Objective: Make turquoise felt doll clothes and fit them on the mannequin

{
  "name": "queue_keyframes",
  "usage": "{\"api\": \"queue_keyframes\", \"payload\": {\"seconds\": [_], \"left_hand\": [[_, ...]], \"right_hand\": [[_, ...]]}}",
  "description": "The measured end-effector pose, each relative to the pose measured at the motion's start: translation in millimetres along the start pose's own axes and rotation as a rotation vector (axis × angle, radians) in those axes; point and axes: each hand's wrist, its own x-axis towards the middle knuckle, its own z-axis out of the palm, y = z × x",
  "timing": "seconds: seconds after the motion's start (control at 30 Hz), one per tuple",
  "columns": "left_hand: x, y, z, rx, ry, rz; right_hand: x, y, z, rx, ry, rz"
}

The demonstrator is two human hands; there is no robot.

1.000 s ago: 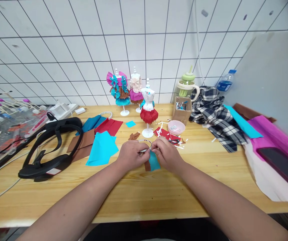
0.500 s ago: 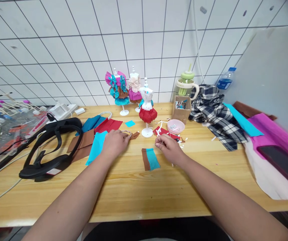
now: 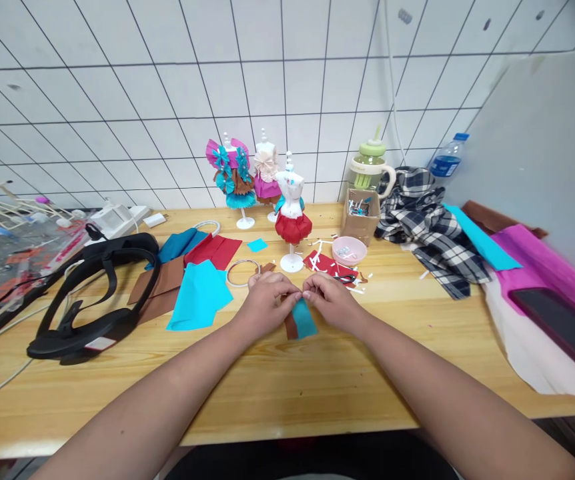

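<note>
My left hand and my right hand meet at the fingertips over a small crepe paper piece, part brown and part turquoise. Both hands are closed in a pinch, and what lies between the fingers is too small or hidden to make out. The paper's upper edge is covered by the fingers. Just beyond them stands a white mini dress form with a red puffed skirt. A roll of tape lies beyond my left hand, and dark-handled scissors lie beyond my right.
Turquoise paper, brown sheets and a black headset are on the left. Two dressed forms stand behind. A pink dish, cardboard box, plaid cloth and phone are rightward.
My left hand has left the turquoise paper and tape ring and moved right to the brown-and-turquoise piece. My right hand has shifted slightly left and down, so the fingertips now meet.
</note>
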Motion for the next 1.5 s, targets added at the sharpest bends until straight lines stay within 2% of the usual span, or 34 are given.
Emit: {"api": "queue_keyframes", "payload": {"seconds": [0.2, 0.33, 0.4, 0.5, 0.6, 0.77, 0.87, 1.07, 1.27, 1.5], "left_hand": [[2.6, -1.6, -0.2, -0.208, -0.011, -0.041], [4.4, -1.8, -1.3, -0.354, -0.018, -0.188], [5.0, -3.5, -1.4, -0.46, -0.015, -0.304], [4.8, -5.9, -0.9, -0.684, -0.03, -0.44], [3.3, -6.2, 0.5, -0.886, -0.065, -0.45], [0.8, -3.3, 2.7, -1.07, -0.102, -0.431], [0.6, 0.0, 0.8, -0.976, -0.09, -0.412], [2.8, 3.5, -3.3, -0.614, -0.013, -0.222], [3.5, 0.5, -2.2, -0.456, 0.08, -0.204], [5.5, 0.2, -5.5, -0.378, 0.153, -0.166]], "right_hand": [[0.2, -4.6, 0.8, -0.043, 0.04, 0.013], [-0.4, -4.1, -1.3, -0.076, 0.174, 0.065], [-1.7, -3.9, -4.8, -0.139, 0.249, 0.004], [-4.6, -6.8, -10.1, -0.262, 0.271, -0.17], [-7.2, -11.5, -11.1, -0.374, 0.245, -0.267], [-9.3, -12.9, -8.3, -0.488, 0.28, -0.281], [-9.8, -13.7, -8.8, -0.488, 0.303, -0.271], [-7.9, -21.1, -5.1, -0.332, 0.348, -0.176], [-6.6, -22.0, 3.0, -0.107, 0.312, -0.062], [-9.7, -20.9, 2.4, -0.143, 0.269, -0.197]]}}
